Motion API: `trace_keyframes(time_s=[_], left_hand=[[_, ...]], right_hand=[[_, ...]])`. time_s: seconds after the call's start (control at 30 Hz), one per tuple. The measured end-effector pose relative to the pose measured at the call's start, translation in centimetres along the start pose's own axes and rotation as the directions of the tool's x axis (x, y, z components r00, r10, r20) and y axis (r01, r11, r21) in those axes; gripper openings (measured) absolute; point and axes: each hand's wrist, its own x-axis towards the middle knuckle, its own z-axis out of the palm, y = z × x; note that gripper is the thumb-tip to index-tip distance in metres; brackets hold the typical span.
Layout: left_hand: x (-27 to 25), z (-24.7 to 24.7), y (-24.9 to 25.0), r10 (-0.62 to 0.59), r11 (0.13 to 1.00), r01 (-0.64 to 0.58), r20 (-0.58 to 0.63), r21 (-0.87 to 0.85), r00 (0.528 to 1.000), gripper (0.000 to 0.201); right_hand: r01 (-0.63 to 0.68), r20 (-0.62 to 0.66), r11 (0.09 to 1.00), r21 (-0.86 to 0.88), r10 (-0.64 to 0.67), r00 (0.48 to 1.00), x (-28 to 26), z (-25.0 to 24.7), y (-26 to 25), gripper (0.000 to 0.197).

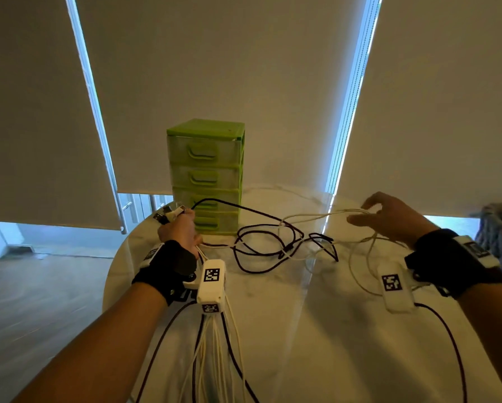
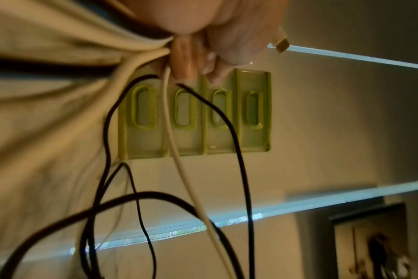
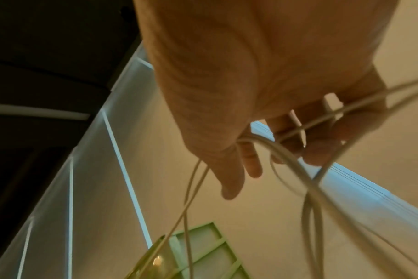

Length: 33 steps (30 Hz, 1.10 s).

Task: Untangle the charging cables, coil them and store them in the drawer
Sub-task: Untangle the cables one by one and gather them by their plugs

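Head camera looks forward and down across the table from above both forearms. Each wrist camera sits tight under its palm, facing along the fingers. All three views share the green drawer unit.

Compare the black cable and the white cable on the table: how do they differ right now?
The black cable lies mostly looped on the table; the white cable is lifted off it, strung toward the right hand. The black cable rises to the left hand, the white one is pinched by the right. Black looks thicker. Both are uncoiled, and tangled together mid-table.
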Motion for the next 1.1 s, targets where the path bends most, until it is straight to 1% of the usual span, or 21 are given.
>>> trace_keyframes(time_s=[0.03, 0.1, 0.13, 0.2, 0.23, 0.3, 0.37, 0.43, 0.5, 0.57, 0.6, 0.63, 0.7, 0.77, 0.8, 0.87, 0.9, 0.97, 1.0, 1.03, 1.1], left_hand=[[0.0, 0.0, 0.0, 0.030, 0.999, -0.031, -0.025, -0.011, 0.999, 0.010], [-1.1, 0.4, 0.5, 0.126, 0.992, -0.126, -0.047, -0.015, 0.991, 0.016], [-2.1, 0.8, 0.8, 0.185, 0.983, -0.185, -0.003, 0.004, 0.983, 0.018], [-4.7, 1.9, 1.6, 0.292, 0.947, -0.313, 0.205, 0.075, 0.934, 0.023], [-6.0, 2.4, 1.8, 0.318, 0.923, -0.370, 0.335, 0.103, 0.887, 0.026], [-8.3, 3.5, 1.9, 0.263, 0.895, -0.419, 0.580, 0.151, 0.771, 0.031], [-9.9, 4.4, 1.7, 0.184, 0.830, -0.497, 0.716, 0.254, 0.674, 0.034], [-10.4, 4.9, 1.2, 0.141, 0.720, -0.598, 0.769, 0.353, 0.623, 0.033], [-10.1, 5.0, 0.8, 0.058, 0.624, -0.646, 0.798, 0.440, 0.600, 0.032], [-10.2, 4.8, 0.3, -0.021, 0.571, -0.655, 0.807, 0.495, 0.590, 0.021], [-10.3, 4.7, 0.3, -0.023, 0.579, -0.648, 0.805, 0.495, 0.593, 0.015], [-10.2, 4.5, 0.2, -0.005, 0.606, -0.624, 0.787, 0.493, 0.617, 0.015], [-9.3, 4.0, 0.0, 0.040, 0.700, -0.528, 0.711, 0.482, 0.702, 0.016], [-8.2, 3.3, 0.3, 0.037, 0.774, -0.411, 0.613, 0.481, 0.789, 0.018], [-7.7, 3.0, 0.4, 0.020, 0.790, -0.368, 0.578, 0.491, 0.815, 0.017], [-6.9, 2.4, 0.5, -0.031, 0.821, -0.290, 0.545, 0.493, 0.838, 0.015], [-6.5, 2.3, 0.5, -0.055, 0.840, -0.252, 0.537, 0.481, 0.842, 0.015], [-6.0, 2.3, 0.4, -0.100, 0.866, -0.192, 0.537, 0.461, 0.838, 0.017], [-5.8, 2.4, 0.3, -0.128, 0.873, -0.167, 0.545, 0.459, 0.828, 0.014], [-5.6, 2.5, 0.3, -0.159, 0.876, -0.145, 0.559, 0.460, 0.814, 0.011], [-5.7, 2.6, 0.0, -0.204, 0.873, -0.132, 0.598, 0.469, 0.775, 0.012]], right_hand=[[0.048, 0.022, 0.997, 0.060, -0.050, 0.999, -0.3, -0.3, -0.4, 0.029], [0.168, -0.032, 0.982, 0.086, -0.165, 0.986, -0.8, -0.9, -1.3, 0.021], [0.227, -0.076, 0.970, 0.088, -0.221, 0.972, -1.0, -1.1, -1.9, 0.018], [0.285, -0.102, 0.949, 0.133, -0.273, 0.956, -1.1, -1.1, -3.2, 0.010], [0.290, -0.092, 0.940, 0.180, -0.278, 0.956, -1.2, -1.1, -4.0, 0.006], [0.297, -0.101, 0.922, 0.248, -0.280, 0.955, -1.3, -1.0, -5.6, 0.010], [0.352, -0.178, 0.922, 0.158, -0.324, 0.929, -1.2, -1.0, -7.3, 0.012], [0.406, -0.252, 0.913, -0.034, -0.401, 0.881, -1.3, -1.4, -9.2, 0.016], [0.452, -0.230, 0.885, -0.112, -0.465, 0.855, -1.2, -1.7, -11.1, 0.016], [0.501, -0.097, 0.854, -0.141, -0.515, 0.852, -0.8, -1.8, -13.0, 0.022], [0.512, 0.001, 0.841, -0.174, -0.520, 0.854, -0.7, -1.8, -13.8, 0.030], [0.509, 0.109, 0.834, -0.214, -0.497, 0.861, -0.5, -1.8, -14.4, 0.042], [0.448, 0.278, 0.850, -0.276, -0.376, 0.884, -0.3, -1.7, -14.9, 0.069], [0.388, 0.308, 0.846, -0.365, -0.284, 0.908, 0.2, -1.4, -14.3, 0.086], [0.378, 0.278, 0.796, -0.472, -0.272, 0.921, 0.2, -1.0, -13.7, 0.090], [0.363, 0.176, 0.654, -0.663, -0.336, 0.925, -0.7, 0.1, -12.3, 0.089], [0.372, 0.115, 0.626, -0.685, -0.411, 0.904, -1.6, 0.9, -11.5, 0.086], [0.469, 0.030, 0.669, -0.577, -0.556, 0.831, -3.8, 3.0, -10.3, 0.073], [0.554, 0.064, 0.686, -0.471, -0.600, 0.798, -5.0, 4.2, -10.0, 0.065], [0.617, 0.159, 0.686, -0.385, -0.609, 0.777, -5.9, 5.5, -9.8, 0.058], [0.653, 0.352, 0.648, -0.392, -0.550, 0.757, -6.5, 7.7, -9.1, 0.044]])
